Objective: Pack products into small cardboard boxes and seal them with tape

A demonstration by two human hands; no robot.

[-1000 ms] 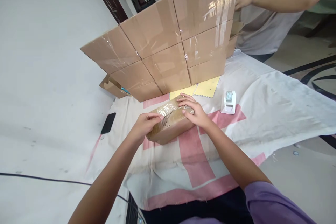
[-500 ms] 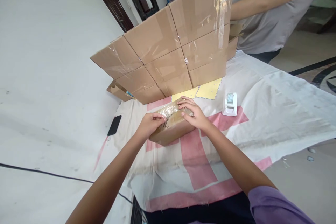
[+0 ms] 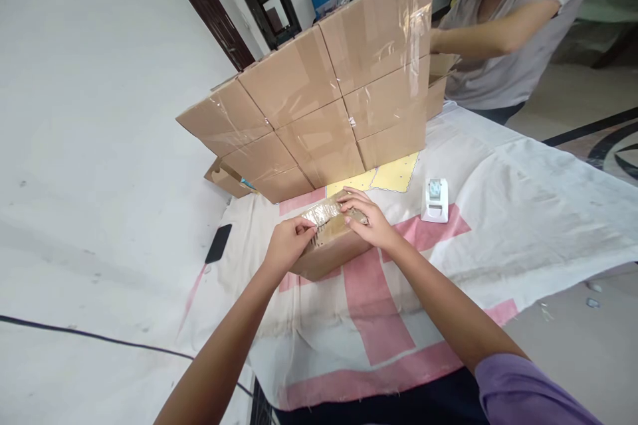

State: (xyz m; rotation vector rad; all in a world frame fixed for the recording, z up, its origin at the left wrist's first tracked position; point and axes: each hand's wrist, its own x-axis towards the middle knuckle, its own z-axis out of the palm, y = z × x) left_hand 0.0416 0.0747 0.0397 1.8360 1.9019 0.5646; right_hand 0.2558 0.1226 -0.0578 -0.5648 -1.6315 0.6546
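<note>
A small cardboard box (image 3: 339,257) lies on the cloth in front of me, with wrinkled clear tape (image 3: 323,211) along its top and dark printed marks near its left end. My left hand (image 3: 289,244) grips the box's left end, thumb and fingertips pressed together at the top edge by the tape. Across the right end, my right hand (image 3: 371,222) holds the box, its thumb on the near side of the top and its fingers over the far part. Whether a loose tape end is in the left fingertips is too small to tell.
A tall wall of taped cardboard boxes (image 3: 319,126) stands behind, on yellow sheets (image 3: 396,172). A white tape dispenser (image 3: 435,200) sits to the right, a black phone-like slab (image 3: 218,244) to the left. A person's arm (image 3: 481,40) reaches behind the cardboard wall.
My left hand has shifted slightly right and its fingers have curled in more over the box's left end. The right hand stays on the box. The other person's arm has lowered.
</note>
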